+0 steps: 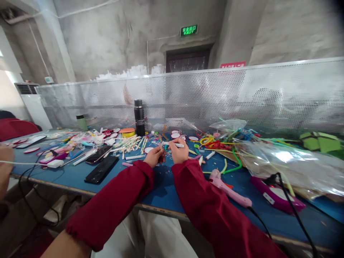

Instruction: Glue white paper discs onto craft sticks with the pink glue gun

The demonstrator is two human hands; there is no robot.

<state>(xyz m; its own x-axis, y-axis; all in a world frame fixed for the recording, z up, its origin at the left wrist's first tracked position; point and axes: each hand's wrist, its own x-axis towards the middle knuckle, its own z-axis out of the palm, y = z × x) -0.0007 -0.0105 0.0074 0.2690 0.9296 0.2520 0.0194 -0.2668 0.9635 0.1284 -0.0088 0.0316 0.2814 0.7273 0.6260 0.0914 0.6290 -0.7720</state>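
Note:
My right hand (179, 152) is closed around a white marker pen (179, 145), its tip pointing left toward my other hand. My left hand (155, 156) is closed in a pinch just beside it. A small, thin, pale piece seems to rise from those fingers, but it is too small to name. Both hands are above the front part of the blue table (163, 182). Capped markers (135, 157) lie left of my left hand. A round white piece with a red rim (148, 150) lies behind it. Another marker (210, 155) rests right of my right hand.
A pink glue gun (229, 190) and a purple power strip (276, 195) with cords lie at right, near clear plastic bags (298, 166). Phones (101, 169), wooden sticks (129, 145) and a black bottle (139, 118) stand or lie left. Another person's arm (5, 165) shows far left.

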